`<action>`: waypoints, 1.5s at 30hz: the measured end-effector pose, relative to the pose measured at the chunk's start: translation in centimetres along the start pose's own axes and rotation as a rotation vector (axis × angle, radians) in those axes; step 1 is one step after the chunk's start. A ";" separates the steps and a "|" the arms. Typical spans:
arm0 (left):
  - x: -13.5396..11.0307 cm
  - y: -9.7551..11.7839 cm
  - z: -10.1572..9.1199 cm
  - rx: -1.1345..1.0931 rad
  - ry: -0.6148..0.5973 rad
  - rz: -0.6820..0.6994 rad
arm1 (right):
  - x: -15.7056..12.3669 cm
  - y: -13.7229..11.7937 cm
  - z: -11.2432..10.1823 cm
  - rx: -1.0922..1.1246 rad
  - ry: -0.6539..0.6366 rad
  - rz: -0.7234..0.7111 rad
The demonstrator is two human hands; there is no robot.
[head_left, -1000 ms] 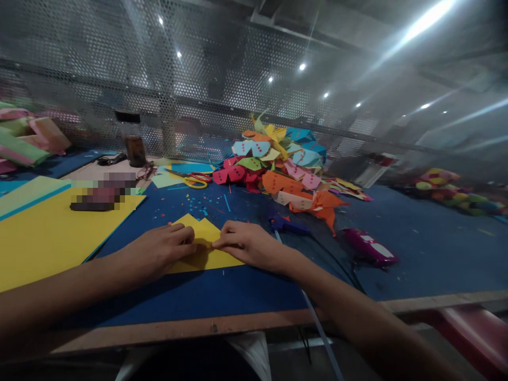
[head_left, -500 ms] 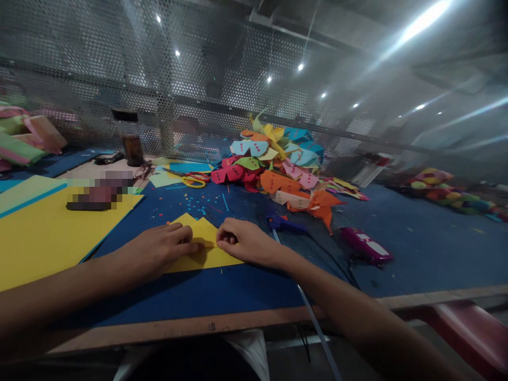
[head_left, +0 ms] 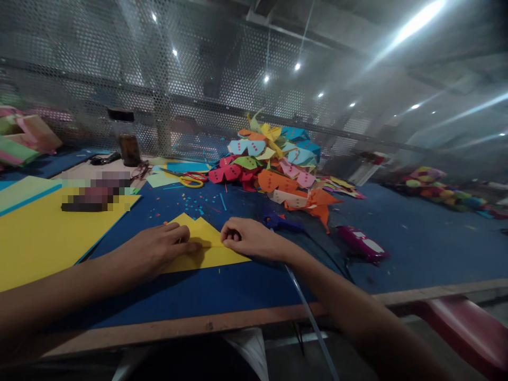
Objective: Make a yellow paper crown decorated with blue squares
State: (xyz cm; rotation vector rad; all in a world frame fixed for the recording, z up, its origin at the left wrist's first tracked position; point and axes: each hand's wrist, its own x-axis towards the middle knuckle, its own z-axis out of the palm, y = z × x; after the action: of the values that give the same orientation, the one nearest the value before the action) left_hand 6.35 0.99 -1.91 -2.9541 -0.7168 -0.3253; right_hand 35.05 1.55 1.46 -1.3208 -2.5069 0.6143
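Note:
A folded sheet of yellow paper lies on the blue table, with two pointed tips at its far side and a crease running across it. My left hand rests on its left part, fingers bent and pressed together against the paper. At the right end of the crease, my right hand is curled, with thumb and fingertips pinched down on the paper. The palms and some fingertips are hidden.
Folded paper shapes are heaped behind. Scissors, a jar, a large yellow sheet, a blue glue gun with a cord, and a purple device lie around. A table edge runs in front.
My right hand has slid a little to the right along the crease. My left hand stays in about the same place on the paper. The whole view has shifted slightly.

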 end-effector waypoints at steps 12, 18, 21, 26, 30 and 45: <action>-0.2 -0.3 0.4 -0.042 0.049 0.012 | -0.4 0.7 -1.3 0.060 -0.075 0.027; -0.2 -0.3 0.3 -0.053 0.069 0.021 | -0.5 0.9 -1.7 0.063 -0.102 0.028; -0.2 -0.2 0.1 -0.049 0.057 0.023 | -0.6 1.0 -2.1 0.060 -0.122 0.023; -0.1 -0.2 0.1 -0.025 0.035 0.007 | -0.6 1.3 -2.7 0.047 -0.175 0.033; -0.1 -0.3 0.2 -0.035 0.048 0.014 | -0.6 1.6 -2.9 0.042 -0.188 0.026; -0.5 -0.7 1.4 -0.052 0.072 0.001 | -1.2 2.3 -4.1 -0.006 -0.262 0.018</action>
State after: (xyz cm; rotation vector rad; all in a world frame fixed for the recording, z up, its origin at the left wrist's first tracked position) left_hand 5.90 1.56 -3.34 -2.9736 -0.7084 -0.4541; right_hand 39.08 2.73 3.97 -1.3432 -2.7046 0.8326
